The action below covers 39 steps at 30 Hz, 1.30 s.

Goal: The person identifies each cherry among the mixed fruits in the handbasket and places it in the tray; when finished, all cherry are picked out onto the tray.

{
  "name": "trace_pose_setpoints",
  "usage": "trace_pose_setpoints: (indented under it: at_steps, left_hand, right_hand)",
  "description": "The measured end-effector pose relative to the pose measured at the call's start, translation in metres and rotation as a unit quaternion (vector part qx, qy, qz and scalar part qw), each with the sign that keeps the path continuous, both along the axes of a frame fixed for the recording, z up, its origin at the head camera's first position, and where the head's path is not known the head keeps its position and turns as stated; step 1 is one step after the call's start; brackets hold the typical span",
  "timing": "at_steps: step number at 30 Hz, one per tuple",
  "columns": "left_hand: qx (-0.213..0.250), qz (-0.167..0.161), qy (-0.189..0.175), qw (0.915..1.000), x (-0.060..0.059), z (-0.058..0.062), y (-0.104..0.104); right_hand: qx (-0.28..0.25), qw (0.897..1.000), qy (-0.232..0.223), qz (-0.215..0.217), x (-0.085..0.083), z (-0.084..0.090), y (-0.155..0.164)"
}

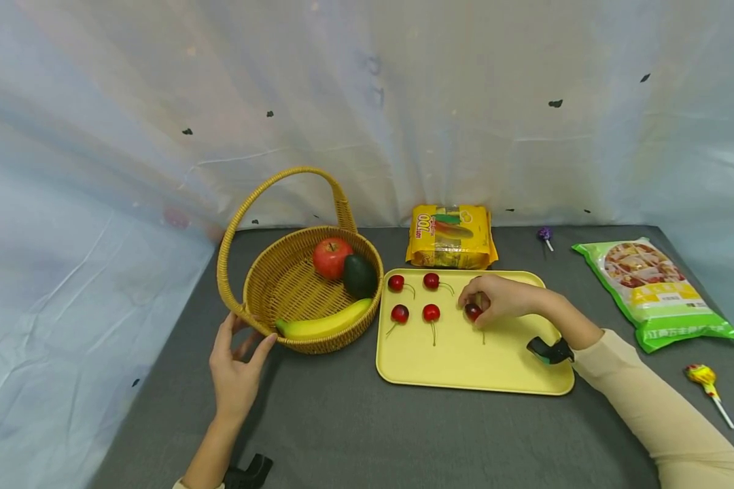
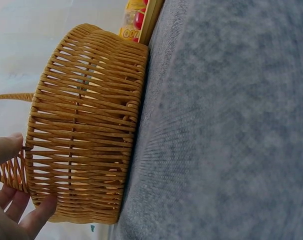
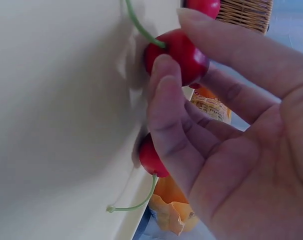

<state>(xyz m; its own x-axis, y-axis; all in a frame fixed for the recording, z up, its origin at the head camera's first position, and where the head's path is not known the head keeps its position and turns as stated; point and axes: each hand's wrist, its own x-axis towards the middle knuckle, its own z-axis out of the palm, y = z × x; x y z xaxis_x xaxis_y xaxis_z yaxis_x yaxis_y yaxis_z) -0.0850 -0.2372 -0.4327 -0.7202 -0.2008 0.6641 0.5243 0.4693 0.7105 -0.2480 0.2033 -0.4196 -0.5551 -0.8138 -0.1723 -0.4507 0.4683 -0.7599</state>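
Observation:
My left hand (image 1: pixel 237 370) grips the near-left rim of a wicker basket (image 1: pixel 266 272) close to its handle base, thumb on one side and fingers on the other. Inside lie a red apple (image 1: pixel 331 258), a dark green avocado (image 1: pixel 360 276) and a banana (image 1: pixel 324 324). Over the yellow tray (image 1: pixel 440 370), my right hand (image 1: pixel 508 300) pinches a red cherry (image 3: pixel 184 55) between thumb and fingers, its green stem hanging free. Several other cherries (image 1: pixel 431 312) lie on the tray to the left. Another cherry (image 3: pixel 152 157) shows behind my fingers in the right wrist view, mostly hidden from the head view.
Behind the tray stands a yellow snack packet (image 1: pixel 451 236). To the right are a purple lollipop (image 1: pixel 546 236), a green-edged bag (image 1: pixel 657 288) and a yellow lollipop (image 1: pixel 703 377). A pale plastic sheet (image 1: pixel 404 115) hangs behind the grey table (image 1: pixel 355 435).

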Motion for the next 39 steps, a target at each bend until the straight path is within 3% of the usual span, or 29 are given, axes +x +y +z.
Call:
trace_pose_setpoints:
  at_steps: [17,27,39]
  left_hand:
    - [-0.006,0.006,0.002,1.0,0.0,-0.001,0.0]
    - [-0.002,-0.002,0.004,1.0,0.0,-0.001,0.0]
    - [0.0,-0.002,0.006,1.0,0.0,-0.002,0.0]
  right_hand:
    - [0.02,0.999,0.028,-0.03,0.003,-0.004,0.004]
    - [-0.008,0.999,0.02,-0.047,0.007,-0.009,0.004]
    - [-0.005,0.998,0.028,-0.058,0.006,-0.009,0.007]
